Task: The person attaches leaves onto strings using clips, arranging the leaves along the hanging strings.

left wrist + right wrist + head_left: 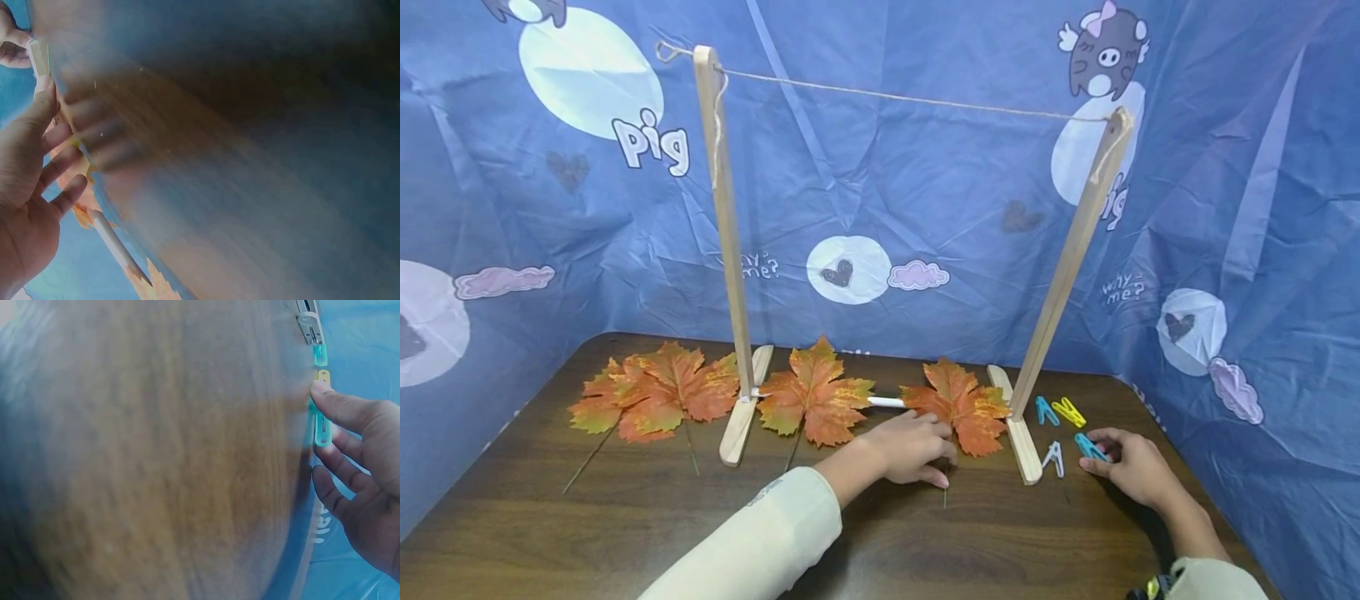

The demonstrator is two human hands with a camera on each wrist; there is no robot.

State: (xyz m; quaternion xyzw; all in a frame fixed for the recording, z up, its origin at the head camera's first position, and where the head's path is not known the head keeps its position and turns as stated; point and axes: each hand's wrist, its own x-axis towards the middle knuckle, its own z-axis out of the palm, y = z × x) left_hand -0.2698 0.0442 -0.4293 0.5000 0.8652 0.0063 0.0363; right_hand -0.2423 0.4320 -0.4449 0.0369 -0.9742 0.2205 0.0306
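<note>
My right hand (pixel 1138 471) pinches a blue clothespin (pixel 1091 447) between thumb and fingers at the table's right side. The right wrist view also shows this clothespin (pixel 323 428) at the thumb. My left hand (pixel 910 450) reaches over the stem (pixel 945 497) of the rightmost orange maple leaf (pixel 958 404), its fingers loosely bent and apart in the left wrist view. Whether they touch the stem is hard to tell. Near my right hand lie a white clothespin (pixel 1054 459), another blue clothespin (pixel 1046 411) and a yellow clothespin (pixel 1068 412).
A wooden frame has a left post (pixel 726 225), a right post (pixel 1071 267) and a string (pixel 910 97) tied between their tops. Its feet and white crossbar (pixel 886 402) rest on the brown table (pixel 700 533). More leaves (pixel 673 383) lie left. Blue printed cloth (pixel 970 208) surrounds the table.
</note>
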